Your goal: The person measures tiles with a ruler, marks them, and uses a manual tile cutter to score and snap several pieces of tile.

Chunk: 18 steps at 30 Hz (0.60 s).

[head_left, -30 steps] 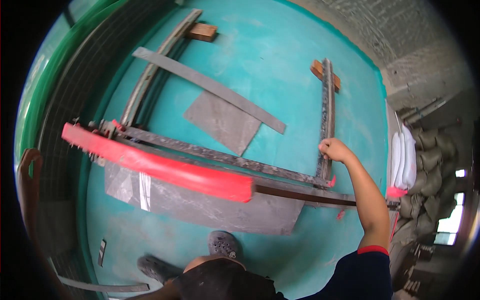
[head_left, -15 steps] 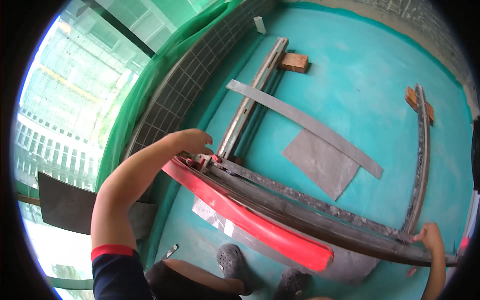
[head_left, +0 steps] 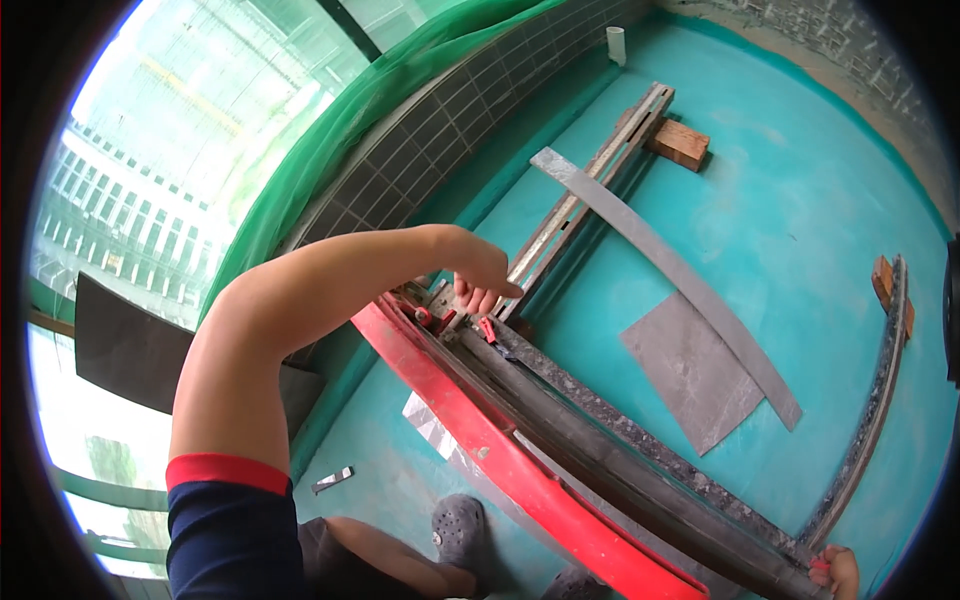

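Observation:
A long tile cutter lies across the near side, with a red padded bar [head_left: 520, 470] along its front and a dark metal rail [head_left: 640, 500] behind it. My left hand [head_left: 485, 272] hangs over its left corner, the index finger stretched out and the others loosely bent. Below those fingers sit a red knob [head_left: 424, 316] and a small red lever [head_left: 487, 329]. At the rail's far right end, my right hand [head_left: 838, 572] grips the end piece beside a red part; the lower picture edge cuts off much of it.
A support rail [head_left: 590, 185] runs away on the left, with a wooden block [head_left: 680, 144] by its far end. Another rail [head_left: 870, 420] stretches out on the right, near a second block [head_left: 882, 282]. A grey tile strip [head_left: 680, 290] overlaps a tile piece [head_left: 690, 370].
The view has shifted, so the cutter appears farther right and lower. My left hand has come over the corner. My right hand has closed round the rail's end.

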{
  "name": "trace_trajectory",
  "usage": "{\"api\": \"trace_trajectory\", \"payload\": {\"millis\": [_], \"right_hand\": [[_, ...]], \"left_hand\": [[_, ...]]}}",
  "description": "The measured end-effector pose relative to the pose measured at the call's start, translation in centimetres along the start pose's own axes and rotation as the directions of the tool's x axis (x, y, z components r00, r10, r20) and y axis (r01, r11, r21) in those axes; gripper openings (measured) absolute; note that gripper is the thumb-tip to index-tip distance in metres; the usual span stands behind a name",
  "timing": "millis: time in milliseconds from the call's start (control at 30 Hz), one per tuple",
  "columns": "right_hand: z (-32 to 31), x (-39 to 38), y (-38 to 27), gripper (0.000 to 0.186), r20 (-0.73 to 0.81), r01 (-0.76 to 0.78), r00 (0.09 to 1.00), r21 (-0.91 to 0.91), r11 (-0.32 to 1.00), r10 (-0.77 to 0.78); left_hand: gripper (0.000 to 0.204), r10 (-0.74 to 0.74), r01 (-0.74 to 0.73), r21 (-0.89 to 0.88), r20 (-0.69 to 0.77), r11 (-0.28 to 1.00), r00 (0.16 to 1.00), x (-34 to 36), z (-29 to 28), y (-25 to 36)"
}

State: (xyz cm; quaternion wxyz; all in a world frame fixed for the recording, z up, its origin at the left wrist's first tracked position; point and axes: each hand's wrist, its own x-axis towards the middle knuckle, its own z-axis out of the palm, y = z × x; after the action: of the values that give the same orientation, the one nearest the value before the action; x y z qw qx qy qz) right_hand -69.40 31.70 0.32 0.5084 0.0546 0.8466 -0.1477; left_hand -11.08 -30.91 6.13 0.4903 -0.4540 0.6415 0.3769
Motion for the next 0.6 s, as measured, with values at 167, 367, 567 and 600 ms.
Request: {"api": "trace_trajectory", "payload": {"millis": [167, 367, 567, 600], "right_hand": [[0.3, -0.7, -1.3, 0.03, 0.103, -0.132, 0.986, 0.026, 0.991, 0.128], [2.7, -3.9, -3.3, 0.033, 0.055, -0.139, 0.989, 0.044, 0.989, 0.137], [1.6, -2.0, -0.1, 0.034, 0.076, -0.152, 0.987, 0.14, 0.978, 0.142], [1.7, -1.7, -0.1, 0.034, 0.079, -0.149, 0.987, 0.132, 0.98, 0.139]], "left_hand": [[0.03, -0.143, 0.11, -0.223, -0.138, 0.969, 0.98, 4.9, 0.7, -5.4], [0.026, -0.193, 0.131, -0.482, -0.082, 0.866, 0.978, 5.4, 1.9, -5.1], [0.01, -0.087, -0.002, -0.5, -0.155, 0.866, 0.984, 5.4, 2.5, -6.3], [0.011, 0.127, -0.168, -0.22, -0.189, 0.961, 0.974, 5.9, 2.0, -7.6]]}}
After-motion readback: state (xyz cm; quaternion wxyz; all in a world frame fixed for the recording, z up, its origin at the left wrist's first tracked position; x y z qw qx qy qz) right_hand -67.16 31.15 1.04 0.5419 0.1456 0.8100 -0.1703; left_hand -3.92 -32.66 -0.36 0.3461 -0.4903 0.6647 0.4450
